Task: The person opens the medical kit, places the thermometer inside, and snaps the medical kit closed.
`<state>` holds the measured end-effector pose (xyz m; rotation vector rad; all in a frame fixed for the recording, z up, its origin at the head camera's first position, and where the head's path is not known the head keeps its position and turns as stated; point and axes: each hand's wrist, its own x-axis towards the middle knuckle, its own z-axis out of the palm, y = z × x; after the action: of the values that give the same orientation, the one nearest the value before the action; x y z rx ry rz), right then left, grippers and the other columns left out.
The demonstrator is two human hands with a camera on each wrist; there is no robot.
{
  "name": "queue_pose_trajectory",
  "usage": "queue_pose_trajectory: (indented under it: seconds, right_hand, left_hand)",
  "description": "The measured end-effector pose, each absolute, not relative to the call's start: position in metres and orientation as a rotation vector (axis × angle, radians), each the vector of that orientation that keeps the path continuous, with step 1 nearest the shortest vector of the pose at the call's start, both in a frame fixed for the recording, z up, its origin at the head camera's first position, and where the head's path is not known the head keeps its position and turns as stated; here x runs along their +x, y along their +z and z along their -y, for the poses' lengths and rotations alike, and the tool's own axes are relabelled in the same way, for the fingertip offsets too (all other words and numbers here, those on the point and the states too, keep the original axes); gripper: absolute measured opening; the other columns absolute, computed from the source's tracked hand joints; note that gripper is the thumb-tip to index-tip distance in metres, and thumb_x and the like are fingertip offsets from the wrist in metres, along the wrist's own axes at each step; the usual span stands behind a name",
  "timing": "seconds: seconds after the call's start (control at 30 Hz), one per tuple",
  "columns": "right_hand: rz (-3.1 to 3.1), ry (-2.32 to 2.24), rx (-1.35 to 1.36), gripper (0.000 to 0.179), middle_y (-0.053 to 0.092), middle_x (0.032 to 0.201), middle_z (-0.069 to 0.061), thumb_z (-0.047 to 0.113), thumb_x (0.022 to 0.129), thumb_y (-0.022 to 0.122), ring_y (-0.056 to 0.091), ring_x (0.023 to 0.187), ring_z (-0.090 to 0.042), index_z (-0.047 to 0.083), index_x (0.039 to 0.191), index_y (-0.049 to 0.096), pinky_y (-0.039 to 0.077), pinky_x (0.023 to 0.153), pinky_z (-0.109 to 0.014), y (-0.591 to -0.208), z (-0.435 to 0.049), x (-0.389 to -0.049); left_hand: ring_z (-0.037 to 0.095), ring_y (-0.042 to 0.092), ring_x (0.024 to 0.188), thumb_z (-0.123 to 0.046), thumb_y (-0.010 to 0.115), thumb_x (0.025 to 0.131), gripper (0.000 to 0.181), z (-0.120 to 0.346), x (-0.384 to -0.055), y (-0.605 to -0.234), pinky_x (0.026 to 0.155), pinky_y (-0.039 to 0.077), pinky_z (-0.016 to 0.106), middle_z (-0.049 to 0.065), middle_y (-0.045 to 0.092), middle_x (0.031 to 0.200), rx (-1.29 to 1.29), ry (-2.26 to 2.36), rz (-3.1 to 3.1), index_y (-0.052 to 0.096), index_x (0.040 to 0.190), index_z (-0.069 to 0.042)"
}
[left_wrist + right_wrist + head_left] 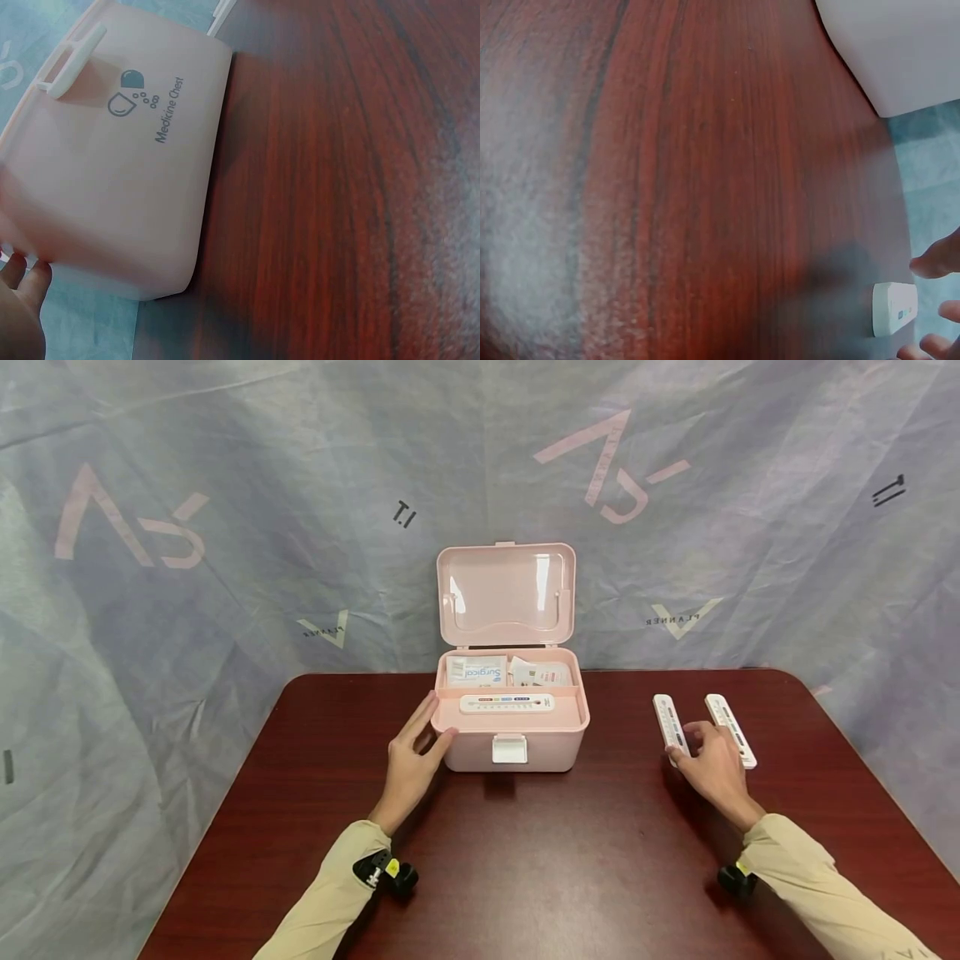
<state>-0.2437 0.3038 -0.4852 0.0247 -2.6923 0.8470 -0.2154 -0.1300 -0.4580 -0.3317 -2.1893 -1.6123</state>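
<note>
A pink medicine chest (465,753) stands on the table with its lid (506,593) raised. My left hand (408,768) rests against the chest's left front corner, fingers along the side and thumb near the front rim. In the chest's front tray lies a white strip thermometer (506,703). Two similar thermometers lie to the right on the table. Over the nearer thermometer (667,718) my right hand (716,772) hovers, thumb and fingers spread around its near end. The right wrist view shows a gap between the thumb (934,259) and that thermometer (892,307). The other thermometer (722,710) lies just beyond my fingers.
Packets, one marked Surgical (477,672) and another white packet (540,673), sit in the chest's rear compartment. A white latch (510,750) hangs at its front. The dark red table (525,877) runs back to a grey printed cloth (285,485).
</note>
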Motion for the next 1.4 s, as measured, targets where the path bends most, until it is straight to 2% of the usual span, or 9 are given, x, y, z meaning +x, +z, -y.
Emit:
queue_pose_trajectory:
  seconds: [0.2,0.33,0.47,0.6,0.73,0.83,0.97,1.2,1.4]
  right_hand:
    - [2.717,0.827,-0.016,0.046,0.054,0.097,-0.025,0.016,0.076,0.075,0.048,0.086,-0.036,-0.008,0.11,0.055,0.038,0.065,-0.047,-0.488,-0.304,-0.242]
    - [2.712,0.833,-0.007,0.048,0.055,0.096,-0.029,0.016,0.075,0.076,0.048,0.087,-0.039,-0.01,0.109,0.055,0.038,0.068,-0.052,-0.491,-0.304,-0.241]
    - [2.692,0.856,0.021,0.046,0.057,0.092,-0.03,0.015,0.074,0.078,0.053,0.083,-0.041,-0.011,0.105,0.055,0.04,0.067,-0.05,-0.494,-0.305,-0.243]
    - [2.698,0.855,0.027,0.045,0.059,0.088,-0.029,0.015,0.074,0.079,0.056,0.079,-0.039,-0.011,0.102,0.056,0.042,0.064,-0.045,-0.495,-0.304,-0.246]
    - [2.695,0.846,0.042,0.043,0.061,0.085,-0.028,0.016,0.073,0.08,0.059,0.076,-0.039,-0.011,0.099,0.059,0.043,0.064,-0.048,-0.494,-0.304,-0.247]
    - [2.7,0.842,0.044,0.04,0.063,0.082,-0.027,0.016,0.073,0.08,0.06,0.074,-0.039,-0.011,0.095,0.061,0.044,0.064,-0.049,-0.493,-0.304,-0.246]
    - [2.716,0.831,0.041,0.037,0.065,0.079,-0.024,0.015,0.072,0.08,0.061,0.071,-0.035,-0.01,0.092,0.063,0.043,0.062,-0.044,-0.492,-0.306,-0.246]
    - [2.732,0.817,0.046,0.034,0.067,0.079,-0.022,0.01,0.07,0.077,0.06,0.068,-0.03,-0.012,0.094,0.066,0.043,0.059,-0.039,-0.491,-0.31,-0.244]
    - [2.711,0.803,0.069,0.032,0.067,0.075,-0.02,0.009,0.07,0.076,0.06,0.065,-0.029,-0.012,0.093,0.068,0.043,0.057,-0.039,-0.492,-0.311,-0.243]
  left_hand:
    - [0.031,0.036,0.134,-0.007,0.067,0.088,0.055,0.124,-0.203,-0.435,0.095,0.04,0.056,0.014,0.04,0.145,-0.347,-1.608,2.184,0.045,0.137,0.005]
    - [0.03,0.036,0.134,-0.009,0.067,0.089,0.055,0.123,-0.201,-0.431,0.096,0.04,0.054,0.011,0.04,0.146,-0.339,-1.614,2.194,0.045,0.137,0.005]
    - [0.029,0.036,0.134,-0.01,0.067,0.089,0.055,0.123,-0.202,-0.432,0.096,0.041,0.054,0.01,0.04,0.145,-0.349,-1.617,2.18,0.045,0.137,0.004]
    - [0.031,0.037,0.133,-0.009,0.067,0.089,0.054,0.122,-0.202,-0.432,0.095,0.041,0.055,0.011,0.04,0.145,-0.355,-1.613,2.169,0.046,0.137,0.005]
    - [0.032,0.037,0.133,-0.007,0.067,0.089,0.054,0.123,-0.201,-0.432,0.095,0.04,0.057,0.015,0.04,0.145,-0.354,-1.607,2.173,0.046,0.137,0.006]
    - [0.032,0.037,0.133,-0.008,0.067,0.089,0.054,0.123,-0.201,-0.433,0.095,0.041,0.056,0.014,0.04,0.145,-0.356,-1.604,2.174,0.046,0.137,0.005]
    - [0.03,0.037,0.133,-0.009,0.067,0.089,0.054,0.125,-0.205,-0.44,0.095,0.041,0.055,0.012,0.04,0.145,-0.36,-1.608,2.167,0.046,0.137,0.003]
    - [0.015,0.037,0.134,-0.021,0.069,0.089,0.057,0.131,-0.217,-0.463,0.097,0.042,0.049,0.003,0.041,0.147,-0.34,-1.611,2.174,0.047,0.14,-0.007]
    - [0.013,0.036,0.134,-0.025,0.069,0.088,0.059,0.132,-0.216,-0.464,0.098,0.041,0.048,0.004,0.04,0.147,-0.346,-1.626,2.171,0.047,0.14,-0.008]
